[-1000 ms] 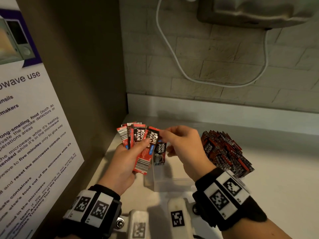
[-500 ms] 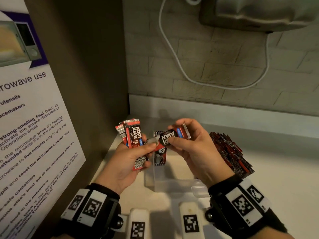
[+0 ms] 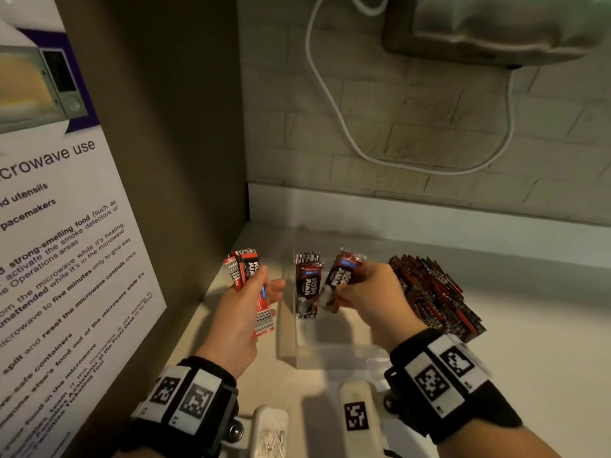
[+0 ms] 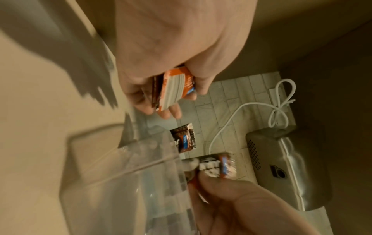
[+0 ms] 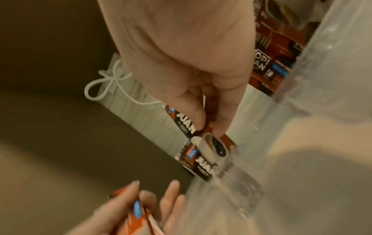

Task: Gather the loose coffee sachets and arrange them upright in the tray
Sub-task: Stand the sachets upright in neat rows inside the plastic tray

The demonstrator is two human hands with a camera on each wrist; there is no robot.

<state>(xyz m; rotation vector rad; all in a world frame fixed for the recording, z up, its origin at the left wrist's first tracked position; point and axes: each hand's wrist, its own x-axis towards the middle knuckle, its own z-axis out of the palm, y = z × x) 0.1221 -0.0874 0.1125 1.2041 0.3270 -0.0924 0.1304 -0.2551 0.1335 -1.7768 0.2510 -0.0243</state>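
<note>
Both hands are raised over the bench (image 3: 529,375), palms turned inward toward each other, wrists wrapped in black bands with printed markers. The left hand (image 3: 243,312) grips a fanned bundle of sachets (image 3: 246,272), thumb laid across the front of the bundle and fingers curled behind it; the left wrist view shows the lower ends of that bundle (image 4: 173,89) poking out between thumb and fingers. The right hand (image 3: 373,299) pinches 1 sachet (image 3: 340,279) between thumb and fingertips, tilted, its lower end dipping just inside the clear tray (image 3: 334,355). In the right wrist view the fingers (image 5: 193,111) press on the face of this sachet (image 5: 209,139) above its printed cup.

Between the hands, the clear tray sits on the bench with a few upright sachets (image 3: 307,285) standing at its far end. Just right of the tray, behind the right hand, a dense row of packed sachets (image 3: 436,299) leans back. A poster (image 3: 66,242) about microwave use hangs on the left panel, and a white cable (image 3: 334,100) loops down the tiled wall.
</note>
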